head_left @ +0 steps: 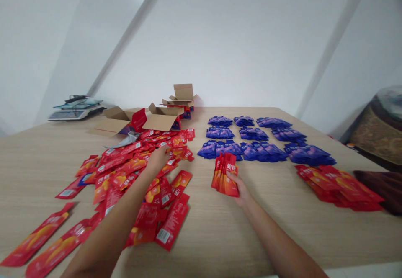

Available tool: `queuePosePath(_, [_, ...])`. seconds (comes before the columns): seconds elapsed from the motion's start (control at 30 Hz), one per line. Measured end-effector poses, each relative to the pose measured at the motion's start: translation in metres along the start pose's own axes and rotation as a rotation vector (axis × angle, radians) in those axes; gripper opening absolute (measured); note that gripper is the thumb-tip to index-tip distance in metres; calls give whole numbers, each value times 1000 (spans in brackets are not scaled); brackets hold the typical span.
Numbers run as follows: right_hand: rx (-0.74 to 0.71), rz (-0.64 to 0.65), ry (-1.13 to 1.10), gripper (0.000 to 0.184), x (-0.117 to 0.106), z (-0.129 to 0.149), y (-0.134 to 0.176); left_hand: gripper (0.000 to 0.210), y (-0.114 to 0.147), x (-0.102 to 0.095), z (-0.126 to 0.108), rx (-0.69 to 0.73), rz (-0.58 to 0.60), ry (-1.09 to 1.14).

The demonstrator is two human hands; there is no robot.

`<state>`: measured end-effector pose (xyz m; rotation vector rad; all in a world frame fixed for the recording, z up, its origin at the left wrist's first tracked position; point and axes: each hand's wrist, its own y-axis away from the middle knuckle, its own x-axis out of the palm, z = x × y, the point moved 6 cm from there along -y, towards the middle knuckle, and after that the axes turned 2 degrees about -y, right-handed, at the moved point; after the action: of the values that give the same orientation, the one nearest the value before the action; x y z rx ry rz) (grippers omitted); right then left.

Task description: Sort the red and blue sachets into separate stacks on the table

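Observation:
My right hand [239, 189] is closed around a small fanned bunch of red sachets [225, 176] with orange fruit pictures, held upright over the table. My left hand [159, 157] reaches over a loose, spread-out pile of the same kind of sachets [128, 169]. Its fingers are pinched together at a red sachet [171, 154] near the pile's far right part; the fingertips are partly hidden. Just beyond the held bunch lie several blue-purple sachet stacks [220, 148] in rows. Off to the right rests a stacked group of red sachets [339, 186].
Open cardboard boxes [161, 119] stand behind the pile, with more boxes [184, 96] further back. A flat scale [73, 112] with items on top sits at the far left. Dark brown cloth [383, 188] lies at the right table edge, near a patterned brown object [377, 131].

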<state>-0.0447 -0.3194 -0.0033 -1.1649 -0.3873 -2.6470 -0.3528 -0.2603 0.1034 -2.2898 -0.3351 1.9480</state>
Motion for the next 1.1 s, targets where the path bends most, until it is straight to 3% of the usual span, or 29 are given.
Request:
queuePosePath(0.1, [-44,27,11,34,6,7,5,19,0,-13,-31,141,99,234])
queuePosePath(0.23, [-34,57,-31,36,14,8,11,21,12,11,-90,224,470,612])
queuePosePath(0.3, [1,78,-56,35,16,4,10,25,19,30,-119,211,599,757])
queuePosePath(0.4, [34,90,-99,29,15,-2,7,27,23,54,-153,146,687,970])
queuePosePath(0.6, [39,62,-160,23,6,-8,-1,17,24,87,-183,-22,835,1436])
queuePosePath(0.73, [19,68,-167,23,7,-7,-2,18,23,108,-185,-51,856,1464])
queuePosePath(0.83, [32,85,-175,26,9,-5,-2,27,4,110,-170,34,645,1215])
queuePosePath(0.93, [25,74,-164,32,4,-2,-2,33,-26,95,-134,145,347,637])
queuePosePath(0.97, [-4,56,-154,34,0,0,-2,32,-35,90,-120,160,298,503])
queuePosePath(1.1, [-108,9,-142,37,-11,6,-5,44,-57,80,-65,204,297,267])
